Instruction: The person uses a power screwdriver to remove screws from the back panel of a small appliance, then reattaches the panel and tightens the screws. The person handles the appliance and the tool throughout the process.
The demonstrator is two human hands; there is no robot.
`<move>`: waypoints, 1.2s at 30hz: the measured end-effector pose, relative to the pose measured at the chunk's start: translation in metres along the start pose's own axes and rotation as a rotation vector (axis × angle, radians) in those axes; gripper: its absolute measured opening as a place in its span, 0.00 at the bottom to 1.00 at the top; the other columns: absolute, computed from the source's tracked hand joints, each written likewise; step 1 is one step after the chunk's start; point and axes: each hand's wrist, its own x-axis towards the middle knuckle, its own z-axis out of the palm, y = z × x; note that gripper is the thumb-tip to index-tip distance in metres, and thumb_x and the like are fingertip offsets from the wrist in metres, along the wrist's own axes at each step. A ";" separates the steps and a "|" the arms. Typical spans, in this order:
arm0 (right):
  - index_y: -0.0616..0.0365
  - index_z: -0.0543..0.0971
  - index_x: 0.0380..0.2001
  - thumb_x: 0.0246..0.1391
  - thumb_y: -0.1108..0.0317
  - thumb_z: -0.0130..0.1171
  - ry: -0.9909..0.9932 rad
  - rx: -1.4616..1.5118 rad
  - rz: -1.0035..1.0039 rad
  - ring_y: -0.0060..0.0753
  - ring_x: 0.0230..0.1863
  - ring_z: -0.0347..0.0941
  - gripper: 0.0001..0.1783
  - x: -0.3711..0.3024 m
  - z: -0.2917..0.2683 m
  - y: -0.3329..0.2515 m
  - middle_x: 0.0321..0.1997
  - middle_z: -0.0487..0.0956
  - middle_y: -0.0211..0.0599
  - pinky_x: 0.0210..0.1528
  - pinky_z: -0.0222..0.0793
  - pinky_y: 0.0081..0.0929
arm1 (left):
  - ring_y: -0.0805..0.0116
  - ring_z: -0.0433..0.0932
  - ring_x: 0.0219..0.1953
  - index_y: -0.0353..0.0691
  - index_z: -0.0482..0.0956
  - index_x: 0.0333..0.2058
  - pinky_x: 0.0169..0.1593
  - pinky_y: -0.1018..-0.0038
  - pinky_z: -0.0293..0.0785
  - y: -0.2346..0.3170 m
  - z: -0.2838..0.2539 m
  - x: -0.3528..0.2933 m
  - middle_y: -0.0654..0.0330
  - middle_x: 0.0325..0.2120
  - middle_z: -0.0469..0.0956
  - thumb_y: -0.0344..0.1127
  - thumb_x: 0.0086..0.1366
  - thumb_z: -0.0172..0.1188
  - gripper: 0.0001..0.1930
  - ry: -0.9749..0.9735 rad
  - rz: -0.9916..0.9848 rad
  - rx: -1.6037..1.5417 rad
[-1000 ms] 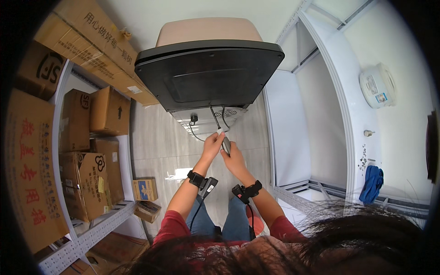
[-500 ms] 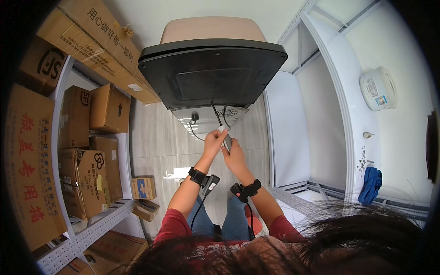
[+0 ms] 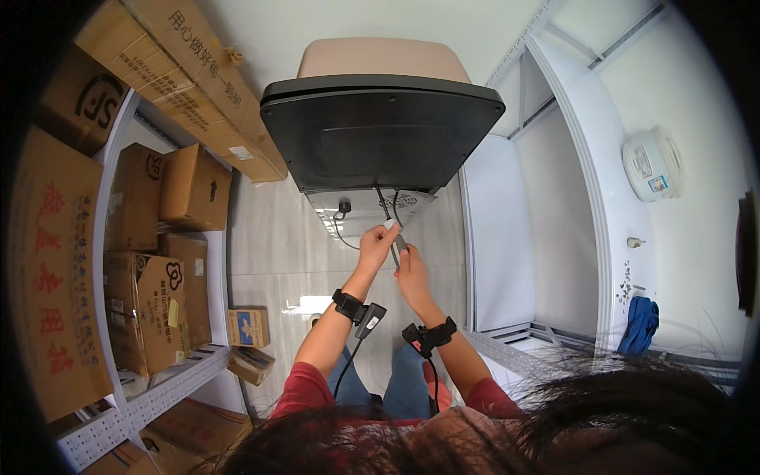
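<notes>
In front of me stands a machine with a black panel (image 3: 384, 138), a pinkish top (image 3: 384, 57) and a pale vented lower part (image 3: 324, 203). A black cable (image 3: 384, 204) runs down from below the panel to my hands. My left hand (image 3: 375, 245) is closed around its end, pinching a small white piece there. Just below, my right hand (image 3: 412, 273) grips a slim grey piece (image 3: 400, 242) in line with the cable; its exact kind is partly hidden by my fingers. Beside the vent hangs a black plug (image 3: 343, 207) with a thin cord.
Shelves on the left hold several cardboard boxes (image 3: 142, 309), with a long carton (image 3: 198, 79) leaning behind. Small boxes (image 3: 248, 327) sit on the floor. At right are a white shelf frame (image 3: 582, 158), a white round-cornered container (image 3: 652, 164) and a blue bundle (image 3: 640, 326).
My view has shifted slightly, so the machine appears a little further right and lower. The right hand sits slightly lower relative to the left, and both keep their hold.
</notes>
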 end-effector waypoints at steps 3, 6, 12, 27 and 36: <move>0.66 0.69 0.50 0.65 0.58 0.37 0.005 -0.017 0.040 0.28 0.19 0.71 0.22 -0.001 0.001 -0.008 0.23 0.73 0.38 0.23 0.67 0.27 | 0.81 0.57 0.17 0.38 0.67 0.12 0.20 0.77 0.53 0.001 -0.003 -0.001 0.70 0.10 0.62 0.49 0.59 0.61 0.25 -0.011 -0.004 -0.024; 0.65 0.69 0.50 0.65 0.58 0.38 0.036 -0.006 0.010 0.26 0.19 0.70 0.22 -0.003 -0.001 -0.012 0.23 0.73 0.37 0.22 0.67 0.25 | 0.81 0.57 0.17 0.38 0.67 0.12 0.20 0.77 0.53 0.004 0.000 -0.001 0.70 0.10 0.62 0.49 0.59 0.61 0.25 -0.015 0.007 -0.005; 0.67 0.68 0.51 0.65 0.59 0.40 0.031 0.049 0.086 0.24 0.19 0.69 0.22 -0.006 0.001 -0.015 0.25 0.74 0.38 0.22 0.66 0.24 | 0.81 0.55 0.19 0.39 0.66 0.14 0.22 0.77 0.52 0.008 0.001 -0.007 0.71 0.11 0.60 0.48 0.61 0.59 0.24 0.000 0.031 0.013; 0.59 0.66 0.50 0.55 0.63 0.55 0.187 -0.191 -0.343 0.56 0.40 0.70 0.21 -0.005 -0.003 -0.022 0.44 0.67 0.53 0.38 0.69 0.43 | 0.80 0.61 0.21 0.39 0.73 0.22 0.26 0.80 0.59 0.008 -0.005 -0.003 0.69 0.17 0.67 0.51 0.66 0.51 0.21 -0.236 -0.183 -0.199; 0.64 0.62 0.53 0.57 0.59 0.53 0.108 -0.410 -0.262 0.44 0.34 0.75 0.26 -0.006 0.004 0.005 0.43 0.73 0.53 0.34 0.69 0.37 | 0.80 0.63 0.23 0.39 0.73 0.24 0.27 0.81 0.60 0.000 -0.011 -0.004 0.69 0.19 0.69 0.48 0.66 0.53 0.18 -0.252 -0.182 -0.064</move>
